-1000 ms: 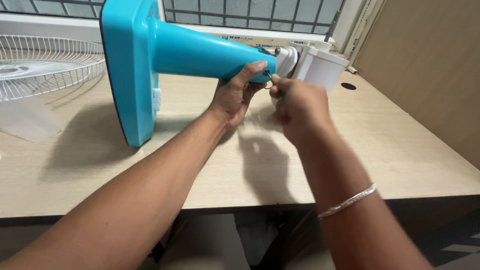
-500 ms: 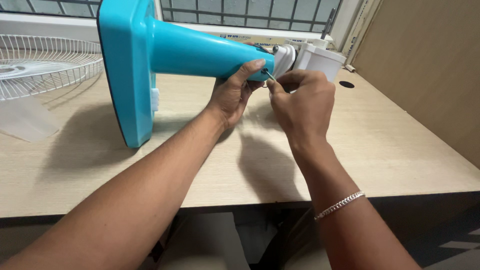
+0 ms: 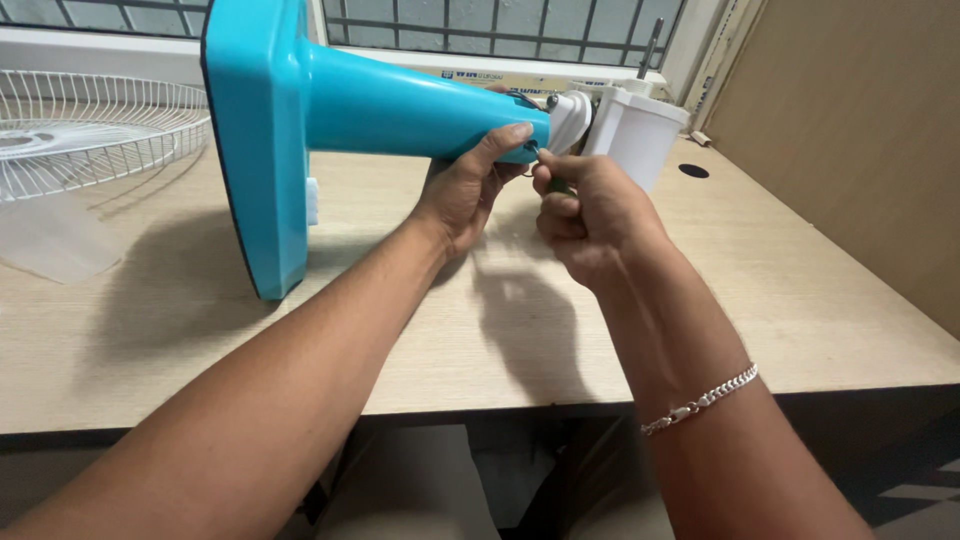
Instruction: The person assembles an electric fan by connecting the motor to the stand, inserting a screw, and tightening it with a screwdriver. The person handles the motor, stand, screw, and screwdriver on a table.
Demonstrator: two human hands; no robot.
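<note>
**Fan stand held on its side at the neck joint**

A light wooden table (image 3: 800, 300) is seen, with a white wire fan guard (image 3: 90, 130) lying at its far left. A turquoise fan stand (image 3: 380, 105) is laid on its side on the table, its square base (image 3: 250, 150) standing on edge to the left and its long axis running left to right. A white motor housing (image 3: 635, 130) is joined at the narrow right end. The neck of the stand is gripped from below by the left hand (image 3: 465, 190), thumb over the top. The right hand (image 3: 590, 215) is closed in a fist just right of the joint, around a small tool that is mostly hidden; its tip is held at the neck. Both hands are at the joint, nearly touching.
</note>
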